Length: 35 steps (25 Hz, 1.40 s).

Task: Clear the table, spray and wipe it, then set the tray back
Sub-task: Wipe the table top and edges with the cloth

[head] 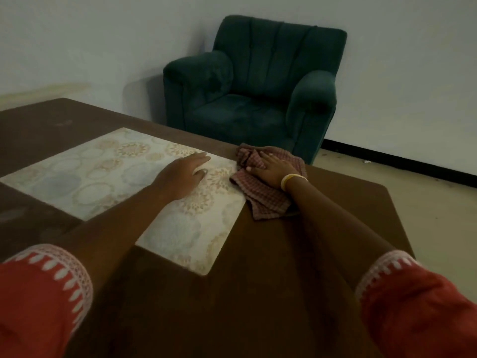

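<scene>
A dark brown table (258,280) fills the lower frame, with a dark green armchair (254,86) seen against the wall at upper centre. A pale patterned mat (103,177) is laid across the table's left-centre. A red checked cloth (265,197) lies crumpled just right of the mat, pressed flat under the right hand (268,167). The left hand (184,171) is rested open, palm down, on the mat, holding nothing.

The person wears short red fabric sleeves (38,303) edged with pale lace trim patterned in white oval shapes. A thin yellow bangle (289,179) circles the wrist of the right hand (268,167).
</scene>
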### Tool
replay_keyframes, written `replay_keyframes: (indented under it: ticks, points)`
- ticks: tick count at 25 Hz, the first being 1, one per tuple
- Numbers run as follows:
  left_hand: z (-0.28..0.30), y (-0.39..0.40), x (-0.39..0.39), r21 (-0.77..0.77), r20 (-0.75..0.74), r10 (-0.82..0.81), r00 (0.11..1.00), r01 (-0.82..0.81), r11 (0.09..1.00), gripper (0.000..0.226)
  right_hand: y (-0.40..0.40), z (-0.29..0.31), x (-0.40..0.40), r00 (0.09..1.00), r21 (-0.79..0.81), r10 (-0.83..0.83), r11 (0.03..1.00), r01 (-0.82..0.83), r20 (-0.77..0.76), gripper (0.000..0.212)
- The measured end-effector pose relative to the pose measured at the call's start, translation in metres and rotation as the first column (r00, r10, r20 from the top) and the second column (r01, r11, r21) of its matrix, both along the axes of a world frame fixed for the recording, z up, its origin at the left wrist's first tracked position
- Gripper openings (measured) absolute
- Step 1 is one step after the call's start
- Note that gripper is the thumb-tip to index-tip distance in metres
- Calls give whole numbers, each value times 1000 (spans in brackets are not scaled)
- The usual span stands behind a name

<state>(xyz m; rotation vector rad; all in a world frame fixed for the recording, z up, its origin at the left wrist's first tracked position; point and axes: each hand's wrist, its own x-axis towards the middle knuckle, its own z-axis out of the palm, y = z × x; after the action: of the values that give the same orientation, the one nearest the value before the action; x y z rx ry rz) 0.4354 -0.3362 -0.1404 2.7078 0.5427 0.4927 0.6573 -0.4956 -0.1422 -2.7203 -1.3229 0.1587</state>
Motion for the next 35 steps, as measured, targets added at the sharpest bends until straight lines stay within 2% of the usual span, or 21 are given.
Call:
replay_keyframes:
  ticks: [3,4,5,7,9,11,13,15,19,23,27,30,32,33,35]
  points:
    - [-13,14,18,15,-36,11,999,-10,1000,47,21,4,41,987,-43,-160,986,160,-5,75]
    - [-16,13,17,31,-32,-4,999,5,1000,47,21,6,37,987,-59,-160,985,159,1,74]
    - [-17,11,16,36,-33,-16,999,18,999,47,18,6,24,993,-71,-119,990,120,9,72]
    - [-13,9,15,27,-22,-10,1000,11,1000,47,4,6,-20,997,-51,70,996,-68,25,71]
    - [-9,8,15,-4,-35,-13,999,13,1000,47,-24,3,-85,962,50,272,961,-271,-6,71]
    - [-8,9,16,-19,-60,-24,998,23,1000,49,-56,-8,-149,941,81,335,940,-331,-41,70]
    - [-8,8,14,-23,-65,-26,998,24,999,50,-74,-10,-177,949,93,316,945,-313,-19,72]
    - [-7,8,13,-36,-76,-35,997,32,999,50,-62,0,-164,957,82,289,954,-288,-3,71]
    - [-6,7,11,-53,-95,-46,994,42,998,55,2,13,-99,990,43,104,994,-100,-91,71]
    - [-5,5,12,-43,-87,-41,995,37,998,54,72,13,-13,992,-26,-107,994,106,-71,66]
    - [-6,8,10,-39,-100,-44,994,40,998,54,117,25,38,879,-162,-409,911,379,-244,69]
    - [-8,7,13,-13,-88,-39,995,38,999,54,135,17,33,824,-131,-537,844,521,-182,54]
    - [-10,7,13,-6,-96,-32,995,32,999,52,150,10,17,835,-60,-545,839,541,-82,60]
    - [-10,7,13,4,-101,-31,994,32,999,51,157,9,10,875,-17,-480,877,480,-59,63]
    - [-11,8,13,4,-92,-32,995,33,999,50,163,11,8,964,15,-248,968,250,-95,65]
